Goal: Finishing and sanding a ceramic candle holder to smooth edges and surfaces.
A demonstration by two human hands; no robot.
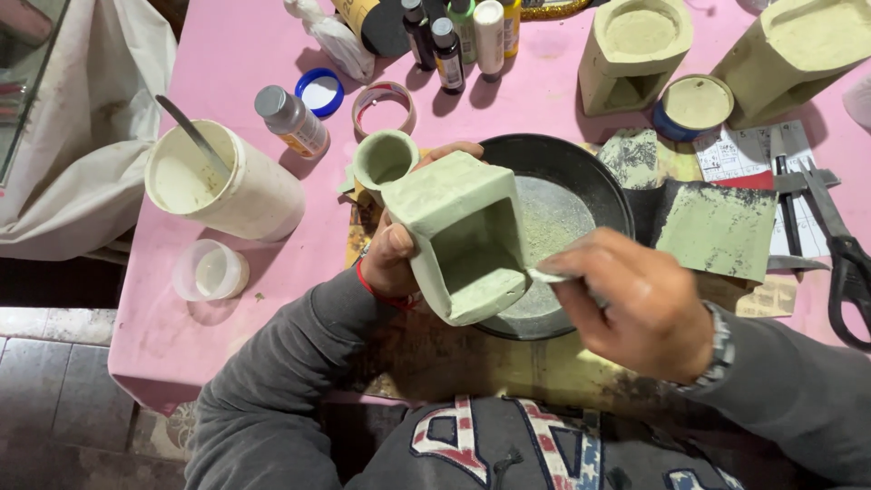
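- Over the black pan [581,172], centre of pink table [227,54]: left hand [390,259] clenched round a pale green clay block [463,240], hollow end tipped twd the person.
- Right hand [640,304] pinches a small scrap [551,274], pressed to block's rim.
- Nearby: white tub [245,195] w/ stick, scissors [839,249] far right.

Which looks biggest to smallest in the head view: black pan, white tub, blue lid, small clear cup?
1. Black pan
2. White tub
3. Small clear cup
4. Blue lid
The last two look close; the cup sits nearer the camera, so that order is unsure.
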